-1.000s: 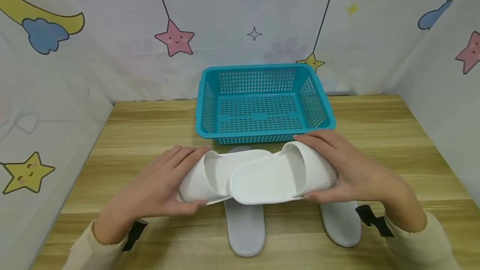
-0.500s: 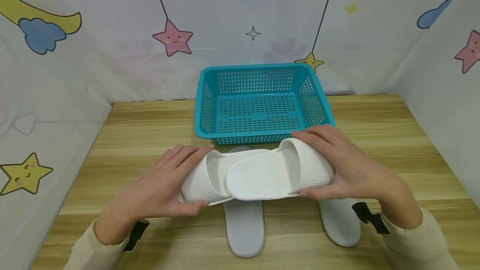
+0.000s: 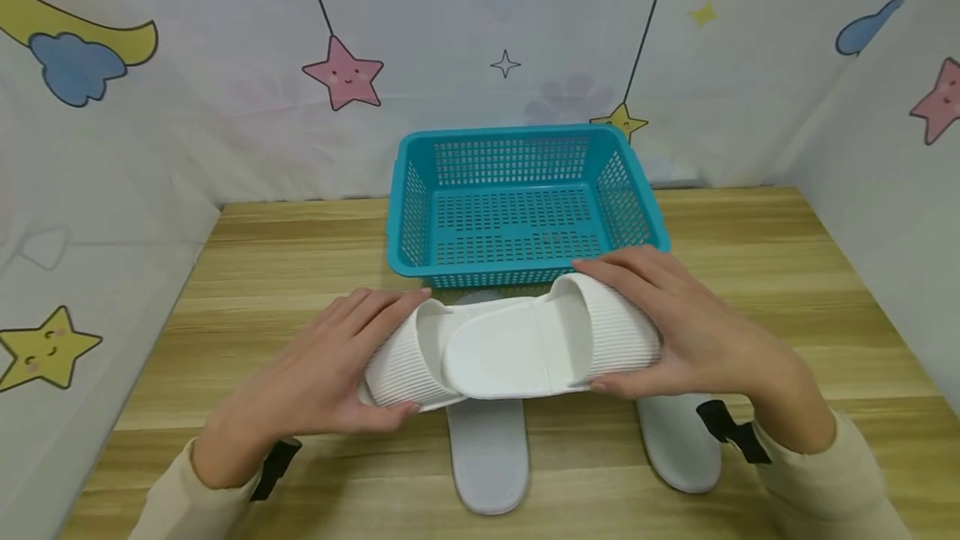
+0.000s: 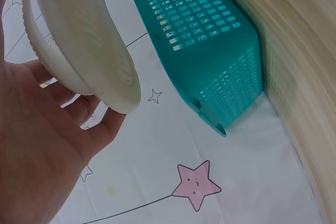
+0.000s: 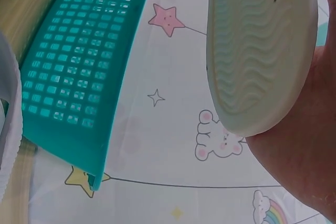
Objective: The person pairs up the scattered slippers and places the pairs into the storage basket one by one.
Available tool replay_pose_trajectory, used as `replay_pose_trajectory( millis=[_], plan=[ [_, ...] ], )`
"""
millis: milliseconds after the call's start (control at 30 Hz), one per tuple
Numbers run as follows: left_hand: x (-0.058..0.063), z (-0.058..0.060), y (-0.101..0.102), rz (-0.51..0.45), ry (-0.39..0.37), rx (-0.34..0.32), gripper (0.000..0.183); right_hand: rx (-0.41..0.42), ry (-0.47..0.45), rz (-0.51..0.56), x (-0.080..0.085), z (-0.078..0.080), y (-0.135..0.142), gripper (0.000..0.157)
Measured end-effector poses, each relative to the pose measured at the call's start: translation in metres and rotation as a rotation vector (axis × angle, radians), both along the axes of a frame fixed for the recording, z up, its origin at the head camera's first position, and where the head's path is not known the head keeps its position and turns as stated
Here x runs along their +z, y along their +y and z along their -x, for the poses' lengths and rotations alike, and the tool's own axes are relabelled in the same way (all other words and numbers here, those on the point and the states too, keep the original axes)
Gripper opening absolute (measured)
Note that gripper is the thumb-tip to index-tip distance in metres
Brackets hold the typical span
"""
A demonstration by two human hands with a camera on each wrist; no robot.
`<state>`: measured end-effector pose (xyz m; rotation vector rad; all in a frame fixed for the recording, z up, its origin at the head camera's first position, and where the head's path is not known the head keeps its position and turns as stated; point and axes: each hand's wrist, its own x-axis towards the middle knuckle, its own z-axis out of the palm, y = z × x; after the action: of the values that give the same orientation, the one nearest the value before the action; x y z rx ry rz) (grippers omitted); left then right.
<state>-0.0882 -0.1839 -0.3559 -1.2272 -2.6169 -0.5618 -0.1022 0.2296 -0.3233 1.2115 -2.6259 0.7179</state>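
Two hands (image 3: 322, 373) (image 3: 693, 340), palms inward, each in a curled grip round a ribbed white slipper (image 3: 403, 369) (image 3: 619, 327)

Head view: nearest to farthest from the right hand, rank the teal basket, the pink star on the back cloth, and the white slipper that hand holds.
1. White slipper: held in the right hand.
2. Teal basket: just beyond the hand.
3. Pink star: on the back cloth, left of the basket.

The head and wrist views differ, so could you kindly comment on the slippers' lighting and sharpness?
Head view: soft light, white slippers bright, their ribs legible; left wrist view: one slipper's sole dim and yellowish, tread faint; right wrist view: other slipper's sole shaded, wavy tread clear.
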Motion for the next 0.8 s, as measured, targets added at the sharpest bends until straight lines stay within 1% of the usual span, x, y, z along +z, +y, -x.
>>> replay_pose_trajectory(
  millis=[300,633,800],
  plan=[
    [-0.001,0.002,0.006,0.000,0.005,-0.008,0.109,0.015,0.021,0.001,0.002,0.003,-0.006,0.105],
    [0.001,0.001,0.010,-0.013,-0.001,-0.029,0.107,0.040,0.027,0.014,-0.001,0.005,-0.012,0.105],
    [0.002,0.001,0.012,-0.017,-0.002,-0.037,0.105,0.038,0.029,0.013,-0.001,0.006,-0.014,0.106]
  ],
)
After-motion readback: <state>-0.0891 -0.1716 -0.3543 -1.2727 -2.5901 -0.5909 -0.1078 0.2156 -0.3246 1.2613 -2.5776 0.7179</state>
